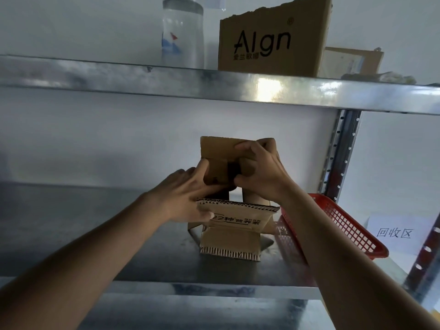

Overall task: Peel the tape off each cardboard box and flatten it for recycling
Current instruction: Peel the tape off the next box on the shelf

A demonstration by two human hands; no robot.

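A small brown cardboard box (234, 231) with printed characters stands on the metal shelf (95, 234), its flaps spread open toward me and upward. My left hand (183, 198) grips the box's left side, thumb on the near flap and fingers on the upper part. My right hand (259, 170) clasps the raised top flap (219, 148), fingers curled over its right edge. I cannot make out any tape on the box.
A red plastic basket (345, 225) sits right of the box, touching it. A white paper sign (395, 233) lies beyond the basket. The upper shelf (166, 79) carries a clear water bottle (183, 32), a large "AIgn" carton (273, 39) and a smaller box (352, 60). A perforated upright (338, 151) stands at right.
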